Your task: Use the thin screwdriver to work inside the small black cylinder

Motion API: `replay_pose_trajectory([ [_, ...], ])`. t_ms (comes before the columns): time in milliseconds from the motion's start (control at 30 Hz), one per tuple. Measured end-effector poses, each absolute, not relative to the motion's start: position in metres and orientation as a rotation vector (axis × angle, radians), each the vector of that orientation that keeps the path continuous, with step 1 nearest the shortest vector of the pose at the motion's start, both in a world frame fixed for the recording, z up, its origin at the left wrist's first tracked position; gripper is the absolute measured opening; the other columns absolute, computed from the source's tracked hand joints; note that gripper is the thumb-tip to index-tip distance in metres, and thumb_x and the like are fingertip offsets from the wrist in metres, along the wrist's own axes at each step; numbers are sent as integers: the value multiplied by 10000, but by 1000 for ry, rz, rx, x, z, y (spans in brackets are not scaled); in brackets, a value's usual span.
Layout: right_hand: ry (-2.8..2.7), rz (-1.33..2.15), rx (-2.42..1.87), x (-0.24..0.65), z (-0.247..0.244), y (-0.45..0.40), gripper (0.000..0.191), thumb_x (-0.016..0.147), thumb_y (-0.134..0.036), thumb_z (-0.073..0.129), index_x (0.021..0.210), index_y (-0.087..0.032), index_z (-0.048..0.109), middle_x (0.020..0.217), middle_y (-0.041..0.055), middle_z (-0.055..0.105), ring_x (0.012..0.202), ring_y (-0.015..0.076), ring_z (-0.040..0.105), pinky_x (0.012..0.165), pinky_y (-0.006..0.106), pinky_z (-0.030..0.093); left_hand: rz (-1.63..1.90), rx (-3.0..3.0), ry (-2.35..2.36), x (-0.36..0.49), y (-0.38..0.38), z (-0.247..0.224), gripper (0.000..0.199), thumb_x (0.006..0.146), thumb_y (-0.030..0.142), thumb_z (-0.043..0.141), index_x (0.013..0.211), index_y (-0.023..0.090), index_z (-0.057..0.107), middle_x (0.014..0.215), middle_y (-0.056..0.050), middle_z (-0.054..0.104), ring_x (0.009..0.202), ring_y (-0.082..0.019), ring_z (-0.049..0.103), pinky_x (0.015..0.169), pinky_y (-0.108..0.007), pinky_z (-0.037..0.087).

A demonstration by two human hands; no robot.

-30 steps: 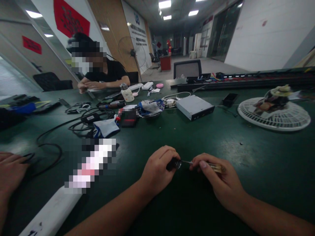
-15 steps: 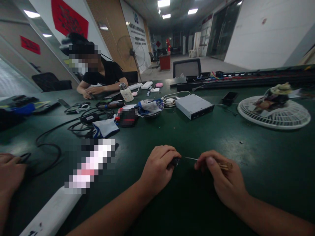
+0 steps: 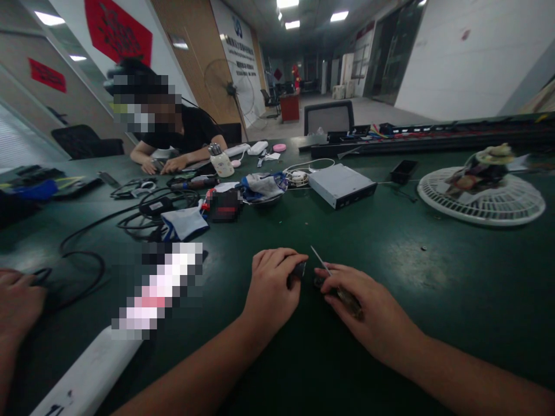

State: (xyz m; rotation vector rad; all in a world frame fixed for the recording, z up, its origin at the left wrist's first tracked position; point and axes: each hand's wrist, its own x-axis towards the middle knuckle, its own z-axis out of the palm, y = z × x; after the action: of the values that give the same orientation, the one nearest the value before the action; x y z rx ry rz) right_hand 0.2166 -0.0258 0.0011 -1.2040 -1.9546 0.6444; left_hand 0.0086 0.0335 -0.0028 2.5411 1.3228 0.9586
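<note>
1. While the fingers of the left hand (image 3: pixel 273 283) curl closed and lie pressed together, a small dark object (image 3: pixel 297 270) sits at their end, held above the dark green work table (image 3: pixel 433 358). It is mostly hidden, and I cannot tell exactly what it is.
2. The right hand (image 3: pixel 373 306) is curled as well, its fingers gripping the brownish handle of a slender tool (image 3: pixel 349 300). The tool's thin metal shaft (image 3: pixel 319 257) pokes out past the fingers, with its tip tilted up and away from the person. The two hands sit just beside each other, and the shaft's tip is clear of the dark object.
3. Half a second ago the shaft lay nearly level, pointing toward the left hand. Now it tilts steeply, the hands are closer together, and the right fingers cover more of the handle.
4. At the left edge, another hand (image 3: pixel 19 300) lies near a black cable (image 3: pixel 82 268). Farther up the table are a silver drive enclosure (image 3: pixel 342 185) and a white fan grille (image 3: pixel 481 202). A seated co-worker (image 3: pixel 191 130) keeps both hands low on the far side.
</note>
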Motion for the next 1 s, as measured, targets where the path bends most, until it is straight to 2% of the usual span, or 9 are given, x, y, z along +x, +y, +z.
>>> replay_pose_trajectory([
  [67, -2044, 632, -1217, 215, 0, -24, 266, 853, -48, 619, 984, -275, 663, 1200, 48, 748, 1279, 308, 607, 1029, 564, 490, 942, 2510, 1331, 9, 33, -3, 442, 760, -11, 626, 1121, 239, 674, 1105, -44, 697, 1051, -276, 618, 962, -510, 428],
  [100, -2063, 638, -1214, 215, -1, -23, 278, 841, -27, 608, 965, -272, 657, 1166, 47, 754, 1243, 303, 628, 999, 547, 514, 937, 2492, 1326, 9, 33, -3, 442, 762, -7, 620, 1129, 235, 665, 1110, -46, 694, 1054, -274, 618, 954, -501, 443],
  [233, -2023, 704, -1210, 217, -1, -26, 224, 853, -41, 581, 920, -251, 618, 1011, 46, 735, 948, 235, 708, 781, 393, 590, 889, 2432, 1296, 8, 33, -4, 449, 792, 14, 590, 1187, 224, 623, 1138, -57, 676, 1059, -266, 618, 919, -471, 492],
  [300, -1978, 723, -1222, 219, -1, -28, 181, 859, -80, 605, 923, -248, 594, 974, 34, 724, 874, 216, 708, 748, 368, 580, 882, 2433, 1243, 8, 32, -4, 460, 793, 22, 588, 1209, 217, 606, 1150, -68, 670, 1054, -265, 619, 913, -468, 504],
  [467, -1693, 765, -1201, 222, -1, -27, 193, 846, -85, 593, 890, -252, 506, 951, 9, 721, 850, 183, 719, 748, 321, 570, 845, 2501, 1007, 9, 30, -1, 482, 784, 67, 623, 1242, 204, 562, 1138, -81, 672, 1031, -260, 624, 890, -441, 513],
  [633, -1717, 757, -1262, 222, 0, -27, 174, 838, -92, 576, 896, -247, 523, 902, 16, 679, 784, 187, 686, 694, 332, 543, 747, 2571, 811, 10, 27, 1, 385, 794, 82, 621, 1155, 204, 567, 1072, -53, 687, 950, -233, 628, 844, -408, 487],
  [833, -1999, 580, -1273, 214, 5, -35, 231, 795, -148, 675, 959, -232, 534, 915, 42, 641, 831, 227, 625, 715, 375, 504, 789, 2519, 1034, 11, 28, -1, 339, 753, 80, 619, 1068, 195, 568, 990, -57, 659, 894, -243, 594, 796, -408, 475],
  [1000, -2093, 677, -1300, 215, 3, -34, 173, 842, -116, 644, 934, -234, 557, 877, 17, 655, 780, 193, 632, 662, 325, 480, 797, 2482, 1135, 11, 28, 0, 326, 743, 76, 600, 1044, 197, 570, 983, -54, 648, 890, -245, 581, 794, -406, 473],
])
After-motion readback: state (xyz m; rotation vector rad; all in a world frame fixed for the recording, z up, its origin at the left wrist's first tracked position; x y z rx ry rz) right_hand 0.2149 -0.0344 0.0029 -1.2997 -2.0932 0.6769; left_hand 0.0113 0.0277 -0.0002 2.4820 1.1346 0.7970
